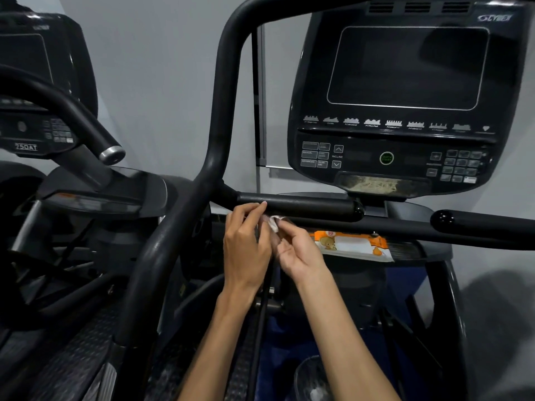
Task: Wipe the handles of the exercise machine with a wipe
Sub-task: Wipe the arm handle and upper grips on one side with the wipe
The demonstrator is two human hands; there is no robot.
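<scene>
A small crumpled white wipe [274,221] sits between my two hands, just below the machine's short black horizontal handle [301,206]. My left hand [246,247] has its fingertips up at the handle's underside and touches the wipe. My right hand [298,250] pinches the wipe with its fingertips. A long black curved handle [220,117] rises on the left. Another black handle [486,224] juts in from the right.
An orange and white pack of wipes [351,246] lies on the ledge under the console [405,96]. A second exercise machine [58,134] stands at the left. Below are a ribbed foot pedal [75,357] and dark frame parts.
</scene>
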